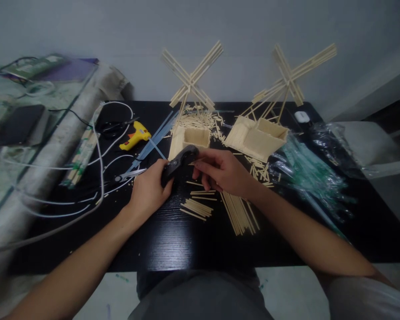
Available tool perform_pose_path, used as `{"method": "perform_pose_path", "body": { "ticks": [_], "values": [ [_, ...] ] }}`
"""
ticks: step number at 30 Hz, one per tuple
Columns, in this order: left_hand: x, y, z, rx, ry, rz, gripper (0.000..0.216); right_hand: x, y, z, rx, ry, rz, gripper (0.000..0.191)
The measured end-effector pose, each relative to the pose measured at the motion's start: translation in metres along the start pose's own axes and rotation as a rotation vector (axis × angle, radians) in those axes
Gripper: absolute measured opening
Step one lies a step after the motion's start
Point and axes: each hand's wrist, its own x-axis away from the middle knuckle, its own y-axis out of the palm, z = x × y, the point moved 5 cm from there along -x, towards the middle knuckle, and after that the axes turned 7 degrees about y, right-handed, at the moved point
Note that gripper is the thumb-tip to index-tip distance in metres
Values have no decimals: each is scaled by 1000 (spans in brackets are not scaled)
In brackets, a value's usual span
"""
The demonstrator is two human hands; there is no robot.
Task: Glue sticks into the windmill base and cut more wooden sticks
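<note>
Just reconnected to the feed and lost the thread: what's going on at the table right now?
A person sits at a black table. The left hand grips a black cutter, and the right hand holds a thin wooden stick at its tip. Cut sticks lie just in front of the hands, with longer ones beside them. Behind stand two stick windmill models; a yellow glue gun lies to the left.
</note>
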Motion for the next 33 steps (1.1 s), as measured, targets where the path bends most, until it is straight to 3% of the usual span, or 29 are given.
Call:
{"method": "perform_pose_path", "body": {
  "ticks": [33],
  "values": [
    [0,0,1,-22,24,-12,28,1,-1,-1,48,-12,12,19]
  ]
}}
